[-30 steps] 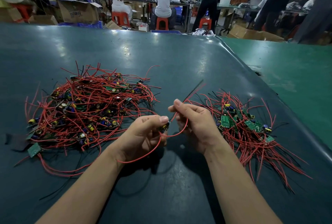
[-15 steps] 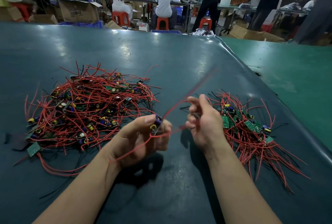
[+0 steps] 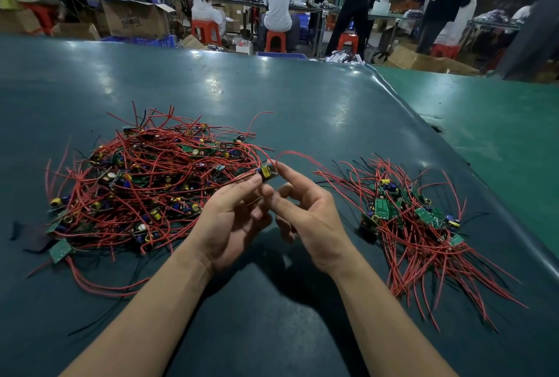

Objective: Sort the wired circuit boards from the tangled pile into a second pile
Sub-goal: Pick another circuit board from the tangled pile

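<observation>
Close together above the bench (image 3: 302, 98), the left hand (image 3: 233, 222) pinches one wired circuit board (image 3: 267, 171) at its fingertips while the right hand (image 3: 305, 213) hangs loose-fingered, touching it (probably freeing its red lead). Left lies the tangled pile (image 3: 151, 183); right, the second pile (image 3: 414, 225).

Red stools (image 3: 274, 41) beside far workbenches (image 3: 302, 9).

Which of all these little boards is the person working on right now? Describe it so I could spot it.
Find the two bare hands between the big tangled pile and the smaller sorted pile. The left hand pinches one circuit board at its fingertips. Unlike the rest, it is lifted off the table.
</observation>
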`<state>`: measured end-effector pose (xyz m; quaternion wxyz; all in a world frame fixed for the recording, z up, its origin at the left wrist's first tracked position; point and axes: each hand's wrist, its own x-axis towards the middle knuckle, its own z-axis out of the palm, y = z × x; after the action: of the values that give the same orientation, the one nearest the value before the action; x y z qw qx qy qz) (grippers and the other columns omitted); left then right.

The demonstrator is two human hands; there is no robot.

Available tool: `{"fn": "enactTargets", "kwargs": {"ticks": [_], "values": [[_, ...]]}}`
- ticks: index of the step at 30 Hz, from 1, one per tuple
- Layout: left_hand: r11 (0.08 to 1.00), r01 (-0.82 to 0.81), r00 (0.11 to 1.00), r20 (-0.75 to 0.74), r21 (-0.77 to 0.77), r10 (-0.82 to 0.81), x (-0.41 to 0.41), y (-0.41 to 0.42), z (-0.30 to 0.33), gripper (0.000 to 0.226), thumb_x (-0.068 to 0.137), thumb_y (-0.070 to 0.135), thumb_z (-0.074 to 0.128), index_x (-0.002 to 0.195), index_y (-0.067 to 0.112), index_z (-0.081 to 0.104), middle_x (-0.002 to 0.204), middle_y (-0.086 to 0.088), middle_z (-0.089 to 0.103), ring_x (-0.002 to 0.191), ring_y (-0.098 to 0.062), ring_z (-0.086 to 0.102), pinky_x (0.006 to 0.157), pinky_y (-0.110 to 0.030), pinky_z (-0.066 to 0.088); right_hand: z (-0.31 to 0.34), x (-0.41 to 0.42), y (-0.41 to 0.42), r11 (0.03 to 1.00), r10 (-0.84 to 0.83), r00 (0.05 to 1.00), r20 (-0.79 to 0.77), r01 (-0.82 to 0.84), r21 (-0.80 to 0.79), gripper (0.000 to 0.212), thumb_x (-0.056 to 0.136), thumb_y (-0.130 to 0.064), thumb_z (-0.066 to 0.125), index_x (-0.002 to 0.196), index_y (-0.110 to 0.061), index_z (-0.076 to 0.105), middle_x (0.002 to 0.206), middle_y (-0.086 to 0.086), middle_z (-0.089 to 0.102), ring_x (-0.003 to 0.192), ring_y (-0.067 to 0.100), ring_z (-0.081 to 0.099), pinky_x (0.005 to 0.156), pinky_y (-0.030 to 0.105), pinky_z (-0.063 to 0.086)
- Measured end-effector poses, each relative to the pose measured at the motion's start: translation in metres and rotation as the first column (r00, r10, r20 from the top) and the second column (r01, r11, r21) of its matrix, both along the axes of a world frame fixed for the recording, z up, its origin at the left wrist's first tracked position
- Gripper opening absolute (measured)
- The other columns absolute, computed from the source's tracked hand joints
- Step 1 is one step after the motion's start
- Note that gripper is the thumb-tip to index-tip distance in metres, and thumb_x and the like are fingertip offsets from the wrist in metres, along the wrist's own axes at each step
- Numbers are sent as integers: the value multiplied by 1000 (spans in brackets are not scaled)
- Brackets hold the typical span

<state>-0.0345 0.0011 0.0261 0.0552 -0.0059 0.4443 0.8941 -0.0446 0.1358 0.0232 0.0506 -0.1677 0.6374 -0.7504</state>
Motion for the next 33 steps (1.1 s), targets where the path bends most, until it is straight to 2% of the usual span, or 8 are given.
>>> {"fn": "enactTargets", "kwargs": {"ticks": [2, 5, 12, 16, 22, 27, 31, 33], "values": [[998, -18, 1000, -9, -60, 18, 1, 2, 0, 30, 80, 17, 60, 103, -1, 58, 76, -10, 55, 74, -27, 43, 82, -53, 27, 0, 1, 1, 995, 98, 994, 47, -98, -10, 53, 81, -6, 67, 129, -28, 60, 72, -2, 58, 48, 9, 42, 39, 20, 30], [979, -94, 995, -30, -183, 90, 0, 6, -4, 8, 87, 3, 52, 81, -2, 54, 59, -9, 44, 55, -20, 34, 63, -43, 32, 3, 1, 7, 974, 214, 974, 79, -206, -92, 49, 83, -3, 57, 131, -11, 56, 65, -10, 65, 46, 1, 51, 43, 13, 37], [978, -24, 991, -131, -207, -3, -2, 12, -13, 20, 82, 19, 71, 91, 6, 60, 63, -7, 60, 48, -14, 49, 48, -20, 41, 6, -1, 0, 987, -128, 992, 14, 129, -95, 9, 91, 2, 61, 92, -3, 68, 50, -13, 60, 39, -3, 50, 42, 4, 36], [950, -222, 961, -215, -221, 174, -6, 13, -20, 21, 76, 22, 68, 90, 8, 61, 66, -10, 67, 51, -15, 59, 53, -21, 50, 6, -10, 8, 919, -290, 931, 222, 336, -205, 18, 92, -17, 64, 78, -11, 73, 45, -7, 41, 34, 4, 28, 37, 15, 22], [904, -387, 889, -335, -182, 312, -8, 13, -21, 17, 80, 17, 67, 91, 6, 61, 71, -13, 70, 61, -21, 66, 61, -26, 55, 9, -18, 20, 740, 21, 835, 549, 356, -570, 13, 81, -21, 67, 77, -12, 59, 64, 0, 53, 45, 6, 43, 36, 15, 34], [743, -536, 802, -518, -401, 298, -5, 11, -24, 14, 84, 4, 71, 89, 11, 61, 79, -7, 71, 68, -16, 70, 67, -25, 56, 1, -8, 4, 939, 94, 854, 512, 95, -331, 21, 72, -25, 74, 86, -9, 70, 66, 0, 64, 48, 5, 53, 40, 13, 41], [694, -517, 816, -535, -501, 221, -1, 16, -23, 17, 81, 1, 74, 83, 9, 59, 71, 0, 70, 64, -7, 66, 60, -21, 52, -4, -11, 2, 954, -104, 893, 438, 213, -209, 15, 84, -18, 72, 70, -14, 76, 59, -2, 57, 44, 6, 43, 36, 16, 33], [712, -511, 817, -532, -482, 225, 1, 17, -23, 21, 79, 11, 77, 84, 3, 58, 71, -12, 69, 62, -18, 63, 55, -35, 49, -3, -12, 5, 961, -120, 905, 407, 208, -181, 15, 86, -21, 71, 74, -15, 79, 60, -2, 56, 44, 7, 41, 36, 16, 32]]}}
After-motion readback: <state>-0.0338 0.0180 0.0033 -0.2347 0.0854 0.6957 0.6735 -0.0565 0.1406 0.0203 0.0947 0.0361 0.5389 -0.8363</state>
